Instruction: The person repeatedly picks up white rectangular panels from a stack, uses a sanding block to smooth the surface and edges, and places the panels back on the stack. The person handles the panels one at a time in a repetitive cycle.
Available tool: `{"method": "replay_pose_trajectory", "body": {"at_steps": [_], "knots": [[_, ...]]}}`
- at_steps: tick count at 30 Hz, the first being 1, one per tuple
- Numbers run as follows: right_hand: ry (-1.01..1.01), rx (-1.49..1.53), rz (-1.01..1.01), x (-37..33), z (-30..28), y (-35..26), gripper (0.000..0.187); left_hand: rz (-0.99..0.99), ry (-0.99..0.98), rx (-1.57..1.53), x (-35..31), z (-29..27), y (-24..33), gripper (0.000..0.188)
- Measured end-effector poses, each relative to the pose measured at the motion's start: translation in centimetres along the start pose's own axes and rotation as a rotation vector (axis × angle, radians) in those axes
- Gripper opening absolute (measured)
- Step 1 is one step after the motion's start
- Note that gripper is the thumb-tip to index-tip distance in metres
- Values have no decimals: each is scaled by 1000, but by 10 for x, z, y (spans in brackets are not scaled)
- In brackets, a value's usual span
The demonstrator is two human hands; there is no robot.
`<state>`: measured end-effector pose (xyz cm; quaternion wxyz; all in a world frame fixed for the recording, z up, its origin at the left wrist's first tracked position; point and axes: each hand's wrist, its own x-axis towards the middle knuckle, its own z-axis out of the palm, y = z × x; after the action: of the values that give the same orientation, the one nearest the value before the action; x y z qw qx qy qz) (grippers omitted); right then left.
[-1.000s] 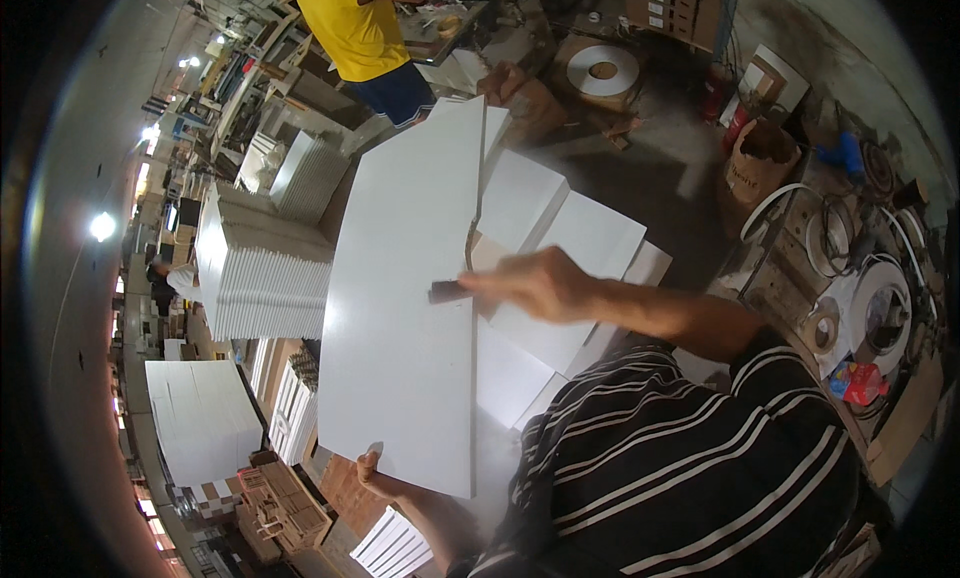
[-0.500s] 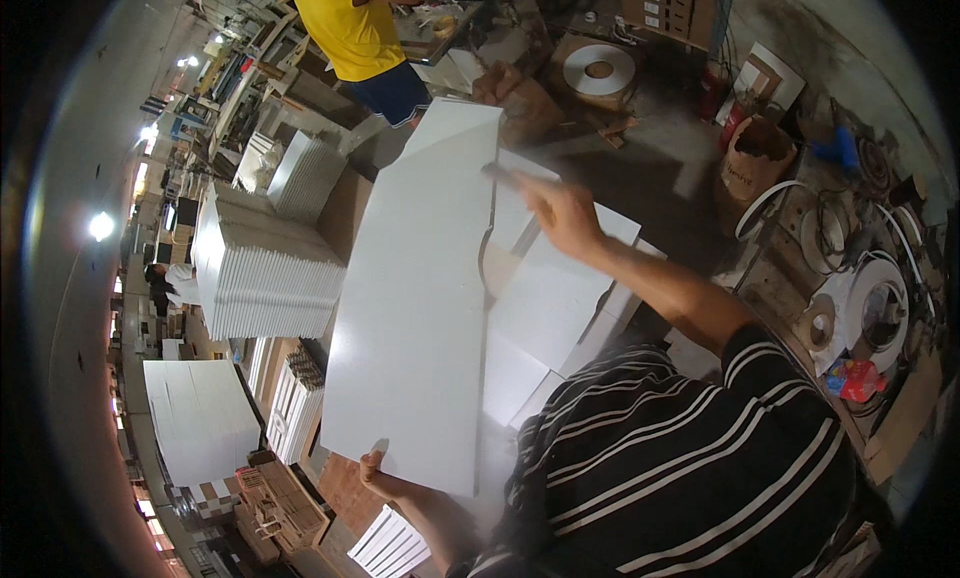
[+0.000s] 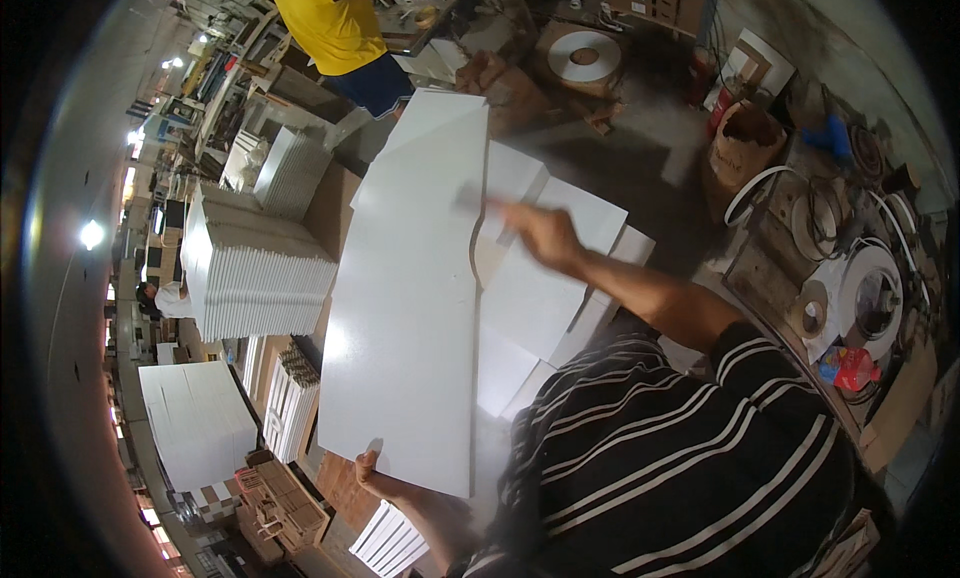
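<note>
A large white panel lies tilted before me, with a curved notch in its right edge. My left hand grips its near edge, thumb on top and the other fingers hidden beneath. My right hand is closed around a small dark flat tool, blurred by motion, so its exact kind is unclear. The tool is at the panel's right edge, just above the notch. More white panels lie stacked under and to the right of the held one.
At left stand tall stacks of white panels. A person in a yellow shirt works at the far side. A torn brown paper bag stands at right, near a bench with rolls of edging strip. Another roll lies farther back.
My right hand and the tool have moved slightly nearer along the panel's right edge, toward the notch. My left hand keeps its grip. The whole view has shifted a little.
</note>
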<state>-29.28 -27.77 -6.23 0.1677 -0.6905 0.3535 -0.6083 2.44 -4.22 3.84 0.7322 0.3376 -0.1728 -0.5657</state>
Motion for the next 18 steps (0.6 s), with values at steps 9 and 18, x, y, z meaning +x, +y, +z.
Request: {"method": "replay_pose_trajectory", "body": {"at_steps": [9, 18], "knots": [[-234, -43, -28, 3, -16, -10, 34, 2, -172, -104, 2, -8, -3, 52], [-284, -83, -156, -9, -22, -5, 33, 60, 148, 103, -5, -7, -2, 55]]}}
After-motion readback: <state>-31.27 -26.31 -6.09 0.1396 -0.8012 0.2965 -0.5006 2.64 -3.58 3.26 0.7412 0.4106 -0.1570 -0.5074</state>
